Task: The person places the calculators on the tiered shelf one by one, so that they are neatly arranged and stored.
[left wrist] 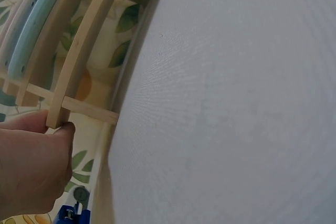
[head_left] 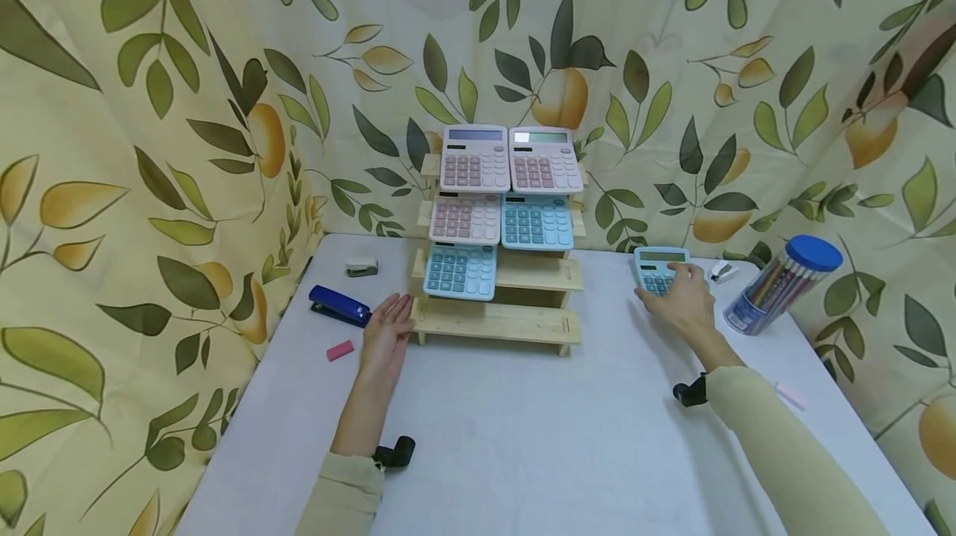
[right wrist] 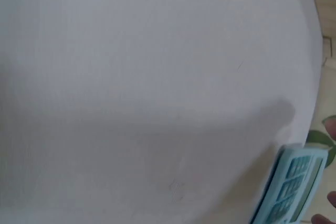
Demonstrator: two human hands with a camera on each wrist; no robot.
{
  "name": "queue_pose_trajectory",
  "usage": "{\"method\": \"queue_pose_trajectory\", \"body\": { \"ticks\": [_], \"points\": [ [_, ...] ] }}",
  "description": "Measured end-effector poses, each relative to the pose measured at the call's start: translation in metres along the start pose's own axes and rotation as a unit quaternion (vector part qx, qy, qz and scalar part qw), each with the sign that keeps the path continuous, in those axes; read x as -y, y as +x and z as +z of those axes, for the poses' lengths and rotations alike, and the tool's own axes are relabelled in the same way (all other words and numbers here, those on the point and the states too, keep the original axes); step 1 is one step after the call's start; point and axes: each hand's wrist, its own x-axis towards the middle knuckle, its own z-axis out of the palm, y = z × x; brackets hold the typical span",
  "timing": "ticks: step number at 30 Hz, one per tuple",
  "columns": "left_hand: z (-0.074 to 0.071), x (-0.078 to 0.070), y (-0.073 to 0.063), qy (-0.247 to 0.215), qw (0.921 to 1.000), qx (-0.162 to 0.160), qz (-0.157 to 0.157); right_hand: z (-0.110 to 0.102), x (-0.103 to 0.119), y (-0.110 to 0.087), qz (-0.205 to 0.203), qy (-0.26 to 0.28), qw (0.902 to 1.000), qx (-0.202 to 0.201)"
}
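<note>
A stepped wooden rack (head_left: 493,320) stands at the back of the table. Pink calculators (head_left: 474,158) and blue calculators (head_left: 460,272) lean on its tiers, with bare planks on the lower right and bottom. My left hand (head_left: 386,328) pinches the left end of the lowest plank (left wrist: 79,56) between thumb and fingers. Over at the right, my right hand (head_left: 685,301) hovers above another blue calculator (head_left: 657,270) on the table, fingers spread. In the right wrist view only fingertips (right wrist: 331,199) appear, seemingly apart from that calculator (right wrist: 294,184).
Left of the rack are a blue stapler (head_left: 339,305), a small white-and-dark item (head_left: 362,267) and a pink eraser (head_left: 339,351). On the right stand a clear pencil tub with a blue lid (head_left: 814,254), a small white object (head_left: 722,271) and a pink strip (head_left: 790,396). Patterned curtains border the table.
</note>
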Motion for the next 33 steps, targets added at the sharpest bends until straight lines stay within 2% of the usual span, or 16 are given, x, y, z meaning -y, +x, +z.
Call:
{"method": "queue_pose_trajectory", "body": {
  "ticks": [8,14,33],
  "points": [
    [0.000,0.001,0.001,0.003,1.0000,0.000,-0.001,0.000,-0.015,0.003,0.030,-0.026,0.9984,0.040],
    [-0.001,0.001,0.002,0.006,1.0000,0.000,-0.003,0.003,-0.020,0.004,0.067,-0.030,0.9950,0.068],
    [0.000,-0.001,0.000,0.017,0.9998,-0.004,-0.006,0.013,-0.024,0.003,0.054,-0.041,0.9966,0.047]
  ]
}}
